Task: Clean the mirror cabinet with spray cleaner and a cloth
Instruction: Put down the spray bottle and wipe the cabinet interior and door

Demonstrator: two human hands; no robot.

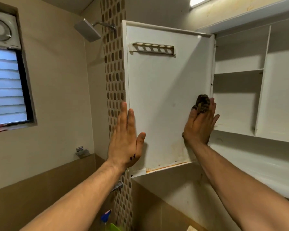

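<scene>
The white cabinet door [163, 90] stands swung open, its inner side facing me, with a slotted holder [153, 48] near the top and rusty stains along its bottom edge. My left hand [126, 139] lies flat with fingers apart on the door's left edge, bracing it. My right hand [199, 124] presses a dark patterned cloth [202, 103] against the door's right side, near the hinge. The open cabinet [240, 70] with bare white shelves is to the right. A spray bottle's blue nozzle [106, 215] shows at the bottom.
A shower head [88, 30] juts from the mosaic tile column [114, 77] behind the door. A louvred window [6, 87] and exhaust fan [0, 29] are at left. A tap [118, 186] sits below the door. A light bar [200, 0] is at the top.
</scene>
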